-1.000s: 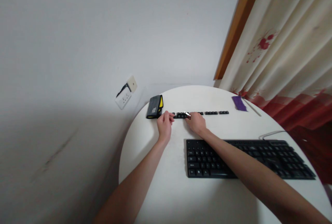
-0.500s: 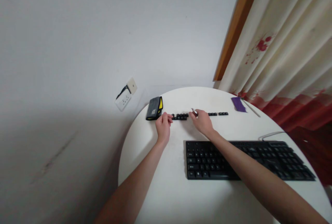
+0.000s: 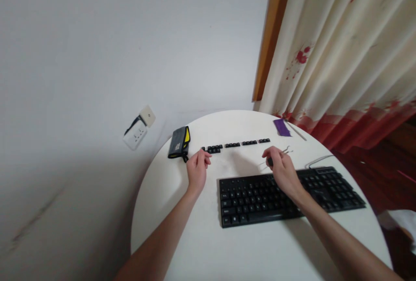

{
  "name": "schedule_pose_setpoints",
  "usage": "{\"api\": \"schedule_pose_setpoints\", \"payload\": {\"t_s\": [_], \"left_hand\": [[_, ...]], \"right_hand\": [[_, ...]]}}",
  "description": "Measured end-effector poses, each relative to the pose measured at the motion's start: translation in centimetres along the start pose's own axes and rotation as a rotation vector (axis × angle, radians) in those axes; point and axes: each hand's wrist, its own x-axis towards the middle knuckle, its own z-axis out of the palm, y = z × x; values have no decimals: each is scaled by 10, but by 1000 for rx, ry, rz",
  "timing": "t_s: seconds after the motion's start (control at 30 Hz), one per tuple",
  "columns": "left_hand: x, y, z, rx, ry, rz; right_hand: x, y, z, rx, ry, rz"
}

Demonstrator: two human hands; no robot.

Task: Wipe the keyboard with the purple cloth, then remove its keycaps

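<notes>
My right hand is closed around a wire keycap puller, with thin metal wires sticking out on both sides of the fingers. It hovers above the top edge of a black keyboard. On the left, my left hand has its fingers curled together beside the left end of a line of loose black keycaps; anything inside those fingers is hidden. The keycaps sit in small groups, with a second short row in front of the leftmost group.
A grey pouch with yellow lining lies at the left edge of the round white table. Towards the back right are a purple cloth and a thin stick. A cable leaves the keyboard's back. Wall and curtain stand behind.
My right hand has moved right and nearer, from the keycap row to over the keyboard, still with the puller. My left hand stays by the row's left end. The camera view has turned right.
</notes>
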Motion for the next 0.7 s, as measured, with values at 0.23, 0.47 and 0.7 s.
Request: {"api": "schedule_pose_setpoints", "payload": {"t_s": [0.23,0.47,0.7], "left_hand": [[-14,12,6,176,-150,81],[-12,10,8,250,-161,88],[-13,9,9,261,-177,79]], "right_hand": [[-21,19,8,9,-147,15],[-26,25,9,-107,-205,11],[-29,24,12,-140,-210,0]]}}
